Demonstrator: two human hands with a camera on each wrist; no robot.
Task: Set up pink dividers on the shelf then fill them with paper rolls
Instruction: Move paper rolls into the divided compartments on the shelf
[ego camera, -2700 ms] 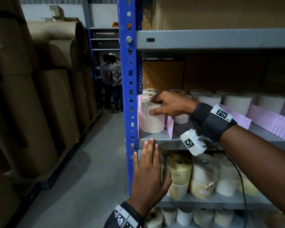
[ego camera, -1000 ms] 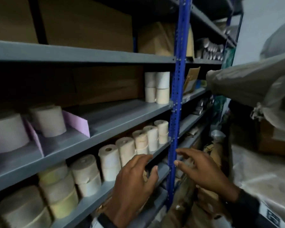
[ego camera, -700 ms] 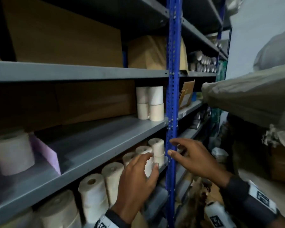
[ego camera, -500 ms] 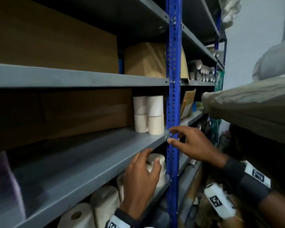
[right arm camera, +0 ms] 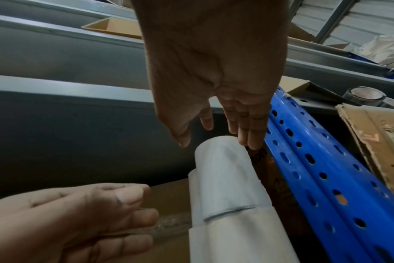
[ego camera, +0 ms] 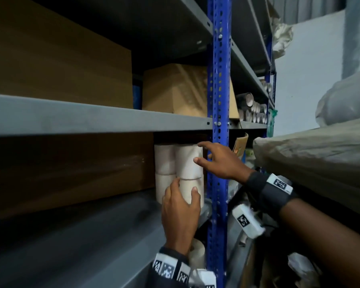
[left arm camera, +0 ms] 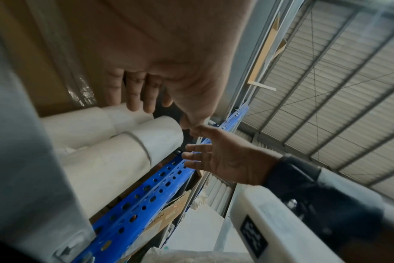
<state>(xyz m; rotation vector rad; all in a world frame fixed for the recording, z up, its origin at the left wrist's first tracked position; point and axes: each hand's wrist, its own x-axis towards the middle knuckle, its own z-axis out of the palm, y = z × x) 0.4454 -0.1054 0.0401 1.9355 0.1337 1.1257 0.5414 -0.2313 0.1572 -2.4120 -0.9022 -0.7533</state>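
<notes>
Both hands, spread-fingered, now reach stacked paper rolls [ego camera: 188,163] beside blue upright [ego camera: 218,142]: left hand [ego camera: 180,213] lower, right hand [ego camera: 222,161] upper; no legible writing.

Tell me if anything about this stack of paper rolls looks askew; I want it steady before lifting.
Slightly. In the right wrist view the top paper roll sits a little offset from the bottom paper roll, leaving a small step at the seam. Nothing looks torn or crushed.

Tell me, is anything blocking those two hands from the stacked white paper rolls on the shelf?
Nothing visible does. The right hand reaches past the blue post, which stands beside the rolls, not across them, with fingers spread at the upper paper roll. The left hand is open at the lower paper roll.
</notes>
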